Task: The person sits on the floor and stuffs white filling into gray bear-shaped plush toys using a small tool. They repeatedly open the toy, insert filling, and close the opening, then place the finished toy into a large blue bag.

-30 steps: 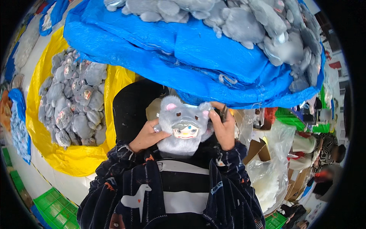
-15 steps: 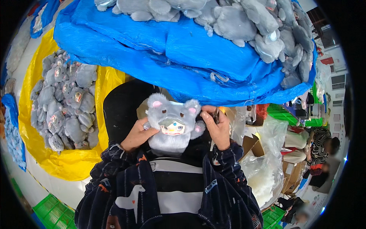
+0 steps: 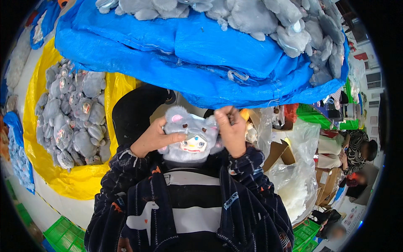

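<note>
Holding 1 grey plush toy (image 3: 189,135) up close to your chest, between both of your hands.

Your left hand (image 3: 154,137) wraps around the toy's left side, fingers curled over its ear and cheek, gripping it firmly. Your right hand (image 3: 231,129) is closed at the toy's right ear, fingertips pinched together on something too small to make out. The toy's face points toward you, with pink inner ears and a pale doll-like face. Above your hands, a blue tarp (image 3: 201,54) carries a heap of grey plush pieces (image 3: 268,17). To your left, a yellow sack (image 3: 63,185) holds many more grey plush toys (image 3: 71,113). Clear plastic bags (image 3: 294,176) sit to your right.
</note>
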`<action>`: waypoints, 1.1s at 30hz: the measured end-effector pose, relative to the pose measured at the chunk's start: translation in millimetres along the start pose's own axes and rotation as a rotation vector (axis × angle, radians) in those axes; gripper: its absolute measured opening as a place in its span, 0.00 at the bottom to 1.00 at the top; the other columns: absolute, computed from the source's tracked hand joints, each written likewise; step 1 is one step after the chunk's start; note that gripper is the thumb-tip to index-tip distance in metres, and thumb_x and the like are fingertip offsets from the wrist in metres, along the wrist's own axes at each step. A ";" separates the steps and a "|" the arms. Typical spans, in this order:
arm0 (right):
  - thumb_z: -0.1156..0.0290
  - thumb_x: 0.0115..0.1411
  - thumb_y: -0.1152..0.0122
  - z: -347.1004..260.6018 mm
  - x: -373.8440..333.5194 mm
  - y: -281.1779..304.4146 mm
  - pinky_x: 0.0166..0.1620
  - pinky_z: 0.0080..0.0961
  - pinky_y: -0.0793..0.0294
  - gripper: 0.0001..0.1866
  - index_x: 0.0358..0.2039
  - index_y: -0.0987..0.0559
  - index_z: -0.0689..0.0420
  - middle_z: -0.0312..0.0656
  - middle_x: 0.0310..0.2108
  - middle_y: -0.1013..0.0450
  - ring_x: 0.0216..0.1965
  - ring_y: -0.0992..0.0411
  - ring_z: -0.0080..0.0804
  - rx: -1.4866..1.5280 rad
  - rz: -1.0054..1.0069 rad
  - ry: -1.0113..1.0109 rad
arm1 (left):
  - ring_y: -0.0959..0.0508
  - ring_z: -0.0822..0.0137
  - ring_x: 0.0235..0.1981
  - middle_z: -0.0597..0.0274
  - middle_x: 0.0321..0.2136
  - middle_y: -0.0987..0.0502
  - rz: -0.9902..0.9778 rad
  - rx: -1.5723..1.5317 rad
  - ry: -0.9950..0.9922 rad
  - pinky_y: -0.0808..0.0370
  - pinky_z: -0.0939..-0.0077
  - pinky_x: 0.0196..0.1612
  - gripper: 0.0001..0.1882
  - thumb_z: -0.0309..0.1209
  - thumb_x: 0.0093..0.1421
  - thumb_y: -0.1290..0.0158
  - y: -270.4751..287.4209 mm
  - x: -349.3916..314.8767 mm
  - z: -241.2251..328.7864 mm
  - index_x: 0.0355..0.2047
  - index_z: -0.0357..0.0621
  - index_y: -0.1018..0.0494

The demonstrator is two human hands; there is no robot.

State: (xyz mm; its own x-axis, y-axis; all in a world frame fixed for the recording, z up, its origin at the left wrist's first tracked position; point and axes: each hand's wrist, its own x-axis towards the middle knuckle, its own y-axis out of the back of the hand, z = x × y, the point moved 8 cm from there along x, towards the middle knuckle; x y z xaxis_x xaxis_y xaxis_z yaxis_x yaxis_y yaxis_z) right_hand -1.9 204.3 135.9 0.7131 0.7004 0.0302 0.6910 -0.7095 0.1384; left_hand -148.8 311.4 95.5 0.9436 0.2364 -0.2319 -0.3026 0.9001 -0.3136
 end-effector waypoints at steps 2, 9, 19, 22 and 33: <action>0.70 0.58 0.44 10.9 -1.3 16.5 0.32 0.17 0.35 0.10 0.28 0.29 0.65 0.33 0.23 0.32 0.28 0.36 0.16 0.095 0.008 -0.141 | 0.28 0.75 0.42 0.64 0.42 0.27 0.087 -0.056 0.036 0.31 0.80 0.47 0.23 0.30 0.55 0.43 9.1 -0.9 -17.8 0.50 0.38 0.34; 0.69 0.55 0.41 -38.0 -19.8 18.5 0.29 0.25 0.29 0.13 0.40 0.25 0.60 0.42 0.32 0.29 0.27 0.28 0.37 -0.567 -0.123 0.390 | 0.28 0.76 0.41 0.63 0.41 0.27 0.203 -0.192 0.048 0.31 0.81 0.44 0.20 0.33 0.60 0.49 19.7 -2.0 -40.6 0.50 0.38 0.35; 0.68 0.50 0.36 -34.0 -20.1 22.1 0.25 0.28 0.29 0.16 0.39 0.23 0.59 0.41 0.29 0.29 0.24 0.28 0.37 -0.665 -0.072 0.470 | 0.28 0.76 0.40 0.64 0.42 0.28 0.215 -0.225 0.050 0.31 0.82 0.43 0.19 0.34 0.61 0.50 23.9 -2.6 -48.4 0.50 0.40 0.35; 0.68 0.49 0.35 -32.6 -19.8 18.8 0.25 0.28 0.30 0.16 0.39 0.23 0.58 0.40 0.28 0.29 0.24 0.28 0.37 -0.637 -0.080 0.479 | 0.28 0.76 0.40 0.64 0.41 0.28 0.202 -0.207 0.068 0.31 0.82 0.43 0.19 0.34 0.61 0.50 22.2 -0.8 -48.6 0.50 0.40 0.35; 0.68 0.50 0.36 -32.2 -15.4 16.0 0.24 0.23 0.31 0.15 0.38 0.23 0.59 0.39 0.24 0.30 0.22 0.29 0.30 -0.584 -0.161 0.438 | 0.28 0.77 0.40 0.65 0.41 0.27 0.175 -0.191 0.114 0.31 0.83 0.43 0.19 0.33 0.61 0.51 12.8 2.5 -44.7 0.51 0.41 0.35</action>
State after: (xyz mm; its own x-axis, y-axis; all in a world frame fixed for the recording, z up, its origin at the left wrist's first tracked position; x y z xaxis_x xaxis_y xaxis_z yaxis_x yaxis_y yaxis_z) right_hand -5.6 184.6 169.5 0.4117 0.8457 0.3395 0.5210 -0.5241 0.6737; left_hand -156.3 307.1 49.7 0.8567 0.3298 -0.3965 -0.4897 0.7615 -0.4246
